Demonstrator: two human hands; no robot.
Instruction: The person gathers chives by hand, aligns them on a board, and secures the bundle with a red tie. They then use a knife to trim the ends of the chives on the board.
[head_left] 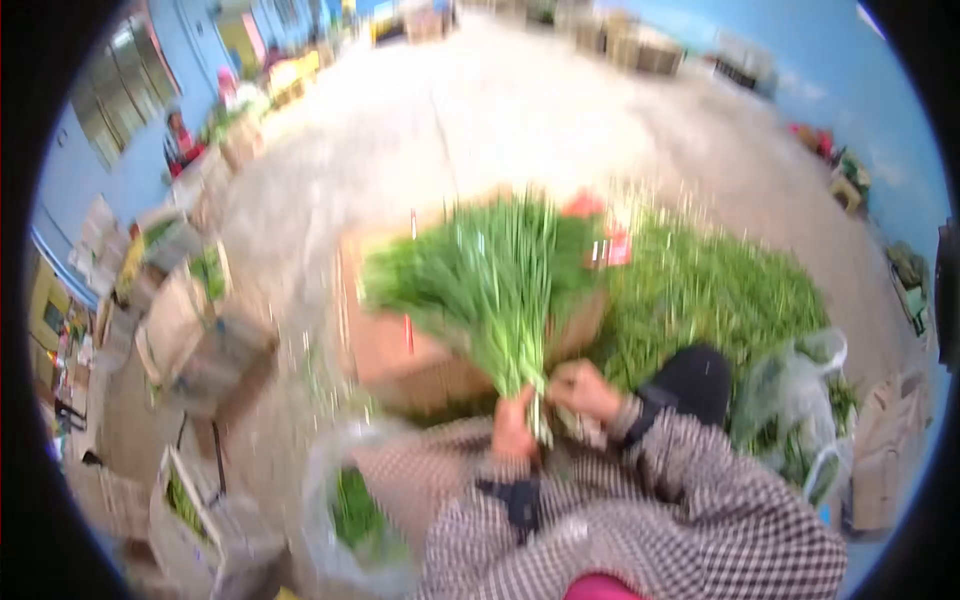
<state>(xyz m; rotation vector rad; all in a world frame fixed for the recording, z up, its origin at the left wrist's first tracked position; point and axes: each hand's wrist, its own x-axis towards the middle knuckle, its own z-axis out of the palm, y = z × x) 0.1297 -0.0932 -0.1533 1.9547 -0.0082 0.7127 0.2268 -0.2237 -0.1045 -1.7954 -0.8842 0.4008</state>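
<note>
A fanned bunch of long green leafy stalks (500,270) spreads over a cardboard box (410,360) in front of me. My left hand (513,425) is wrapped round the pale lower ends of the bunch. Just right of it, my right hand (585,390) is closed in a pinch at the stalk ends; what it pinches is too blurred to make out. More greens lie on the box under and behind the bunch.
A large heap of loose greens (710,290) covers the floor at the right. Clear plastic bags (790,400) stand at the right and a bag with greens (320,480) at the lower left. Boxes (205,350) line the left; a person (180,143) is farther back.
</note>
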